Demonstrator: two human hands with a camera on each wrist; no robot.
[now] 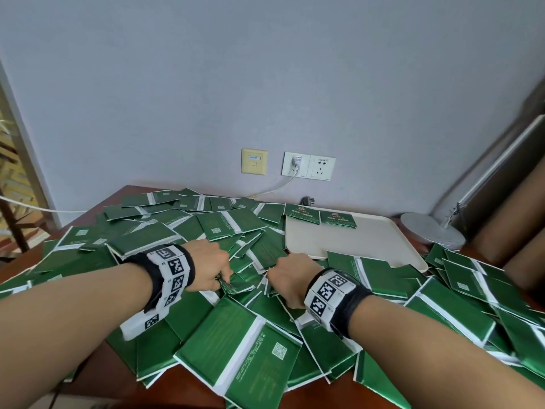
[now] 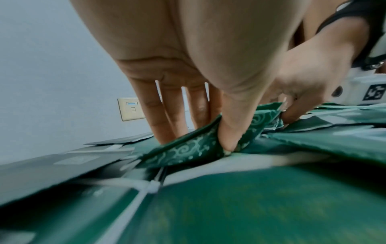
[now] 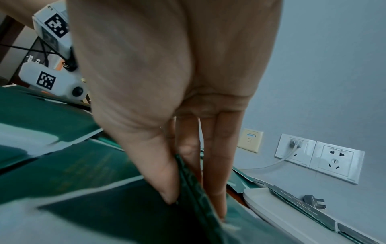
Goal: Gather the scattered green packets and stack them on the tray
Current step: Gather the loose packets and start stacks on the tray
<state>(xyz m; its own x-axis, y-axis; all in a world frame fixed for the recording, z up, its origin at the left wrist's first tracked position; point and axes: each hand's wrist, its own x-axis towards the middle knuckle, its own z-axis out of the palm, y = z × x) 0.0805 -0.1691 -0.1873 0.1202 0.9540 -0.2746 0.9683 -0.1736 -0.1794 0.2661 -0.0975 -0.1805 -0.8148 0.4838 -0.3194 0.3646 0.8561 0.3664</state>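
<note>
Green packets (image 1: pixel 236 343) lie in a loose heap over the brown table. A cream tray (image 1: pixel 354 240) sits at the back right with two packets (image 1: pixel 302 214) at its far edge. My left hand (image 1: pixel 222 280) pinches a green swirl-patterned packet (image 1: pixel 239 286) in the middle of the heap. In the left wrist view the left hand (image 2: pixel 198 142) has its thumb on the packet (image 2: pixel 188 151) and its fingers behind it. My right hand (image 1: pixel 272 276) pinches what looks like the same packet's other end. In the right wrist view the right hand (image 3: pixel 194 206) holds the packet's edge (image 3: pixel 188 178) between thumb and fingers.
A grey lamp base (image 1: pixel 430 231) stands right of the tray. Wall sockets (image 1: pixel 308 166) with a white cable and a loose plug (image 1: pixel 308 200) sit behind the table. Packets overlap the tray's near edge (image 3: pixel 271 206). Bare table shows at the front left (image 1: pixel 103 379).
</note>
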